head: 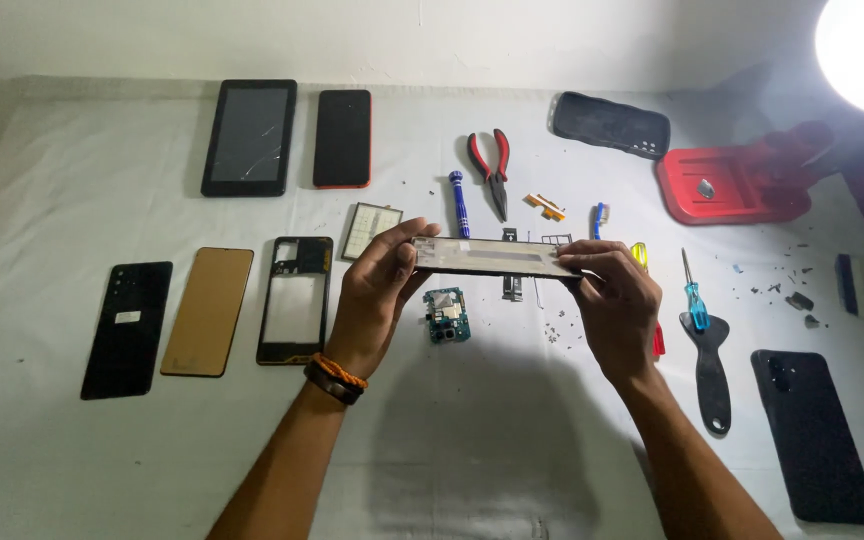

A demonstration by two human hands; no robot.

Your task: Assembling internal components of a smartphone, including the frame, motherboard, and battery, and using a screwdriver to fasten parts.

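Observation:
Both my hands hold one flat, grey, oblong phone part [492, 257] level above the white table [512, 450], seen nearly edge-on. My left hand [372, 300], with a dark and orange wristband, pinches its left end. Its right end sits between the fingers of my right hand [612, 305]. Just below the part lie a small green circuit board [447, 315] and a few tiny screws and connector pieces [512, 285].
To the left lie a black back cover [127, 328], a tan panel [208, 311] and a phone frame [295, 299]. A tablet [249, 137], a red-edged phone [342, 138], pliers [493, 168] and a blue screwdriver [459, 203] lie behind. On the right are a red stand [737, 185], a black spudger [712, 375] and a black phone [814, 435].

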